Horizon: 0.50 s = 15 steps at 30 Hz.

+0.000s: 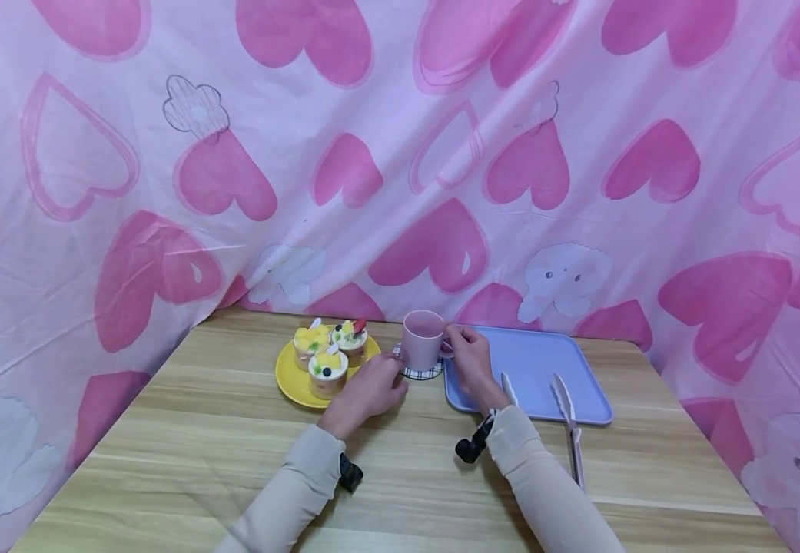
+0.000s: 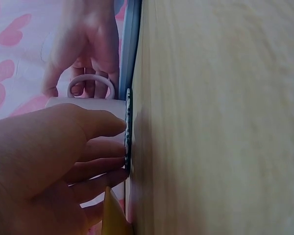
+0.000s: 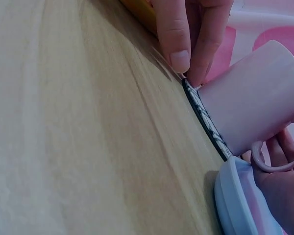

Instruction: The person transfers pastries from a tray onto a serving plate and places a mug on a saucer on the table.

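A pink mug (image 1: 423,342) stands upright on a round black-and-white checked coaster (image 1: 422,374). My right hand (image 1: 470,355) holds the mug by its handle (image 3: 270,165), on the right side. On the other side, my left hand (image 1: 374,384) reaches to the coaster's left edge. Its fingers (image 2: 100,147) are spread and fairly straight, with the tips at the coaster rim (image 2: 129,132); the right wrist view shows the thumb (image 3: 180,54) and a finger beside that rim. Whether they press on it, I cannot tell.
To the left, a yellow plate (image 1: 287,380) bears three dessert cups (image 1: 328,374) topped with fruit. A blue tray (image 1: 538,361) lies at the right, with metal tongs (image 1: 571,426) leaning over its front edge. A pink heart-patterned cloth (image 1: 400,153) hangs behind the wooden table (image 1: 164,476).
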{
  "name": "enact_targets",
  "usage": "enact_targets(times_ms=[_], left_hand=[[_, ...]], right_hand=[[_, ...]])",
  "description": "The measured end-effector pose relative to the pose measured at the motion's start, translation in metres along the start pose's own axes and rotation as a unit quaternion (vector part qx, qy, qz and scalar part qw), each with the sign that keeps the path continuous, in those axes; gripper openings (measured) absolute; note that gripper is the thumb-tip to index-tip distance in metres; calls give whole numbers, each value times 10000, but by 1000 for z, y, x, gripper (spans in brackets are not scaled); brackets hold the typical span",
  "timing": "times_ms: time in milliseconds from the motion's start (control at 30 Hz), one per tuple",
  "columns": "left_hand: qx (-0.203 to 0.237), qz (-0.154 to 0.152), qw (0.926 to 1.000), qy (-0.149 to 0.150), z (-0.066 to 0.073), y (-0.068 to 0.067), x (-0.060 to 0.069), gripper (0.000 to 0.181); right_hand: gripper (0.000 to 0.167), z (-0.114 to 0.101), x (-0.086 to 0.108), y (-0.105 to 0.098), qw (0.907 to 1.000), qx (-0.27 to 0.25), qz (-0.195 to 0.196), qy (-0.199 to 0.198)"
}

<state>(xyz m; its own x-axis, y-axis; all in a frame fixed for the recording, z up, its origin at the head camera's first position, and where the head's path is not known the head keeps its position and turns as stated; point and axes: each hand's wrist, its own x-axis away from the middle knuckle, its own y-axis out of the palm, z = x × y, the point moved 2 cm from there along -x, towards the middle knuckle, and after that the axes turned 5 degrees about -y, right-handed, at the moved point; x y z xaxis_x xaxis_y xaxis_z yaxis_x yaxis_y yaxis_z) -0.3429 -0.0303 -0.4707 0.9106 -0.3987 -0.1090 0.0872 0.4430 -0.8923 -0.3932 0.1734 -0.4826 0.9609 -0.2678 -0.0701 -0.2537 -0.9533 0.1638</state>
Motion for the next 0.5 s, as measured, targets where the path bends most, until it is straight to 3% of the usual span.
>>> enact_targets(times_ms=[200, 367, 500], left_hand=[[-49, -113, 9999, 49, 0, -1, 0, 11], [-76, -206, 9998, -38, -1, -4, 2, 11], [73, -157, 9998, -32, 0, -15, 5, 18]], right_hand=[[32, -4, 1, -5, 9944, 1047, -24, -135], [46, -13, 6, -7, 9807, 1937, -262, -80], [62, -25, 14, -10, 9673, 2463, -569, -213]])
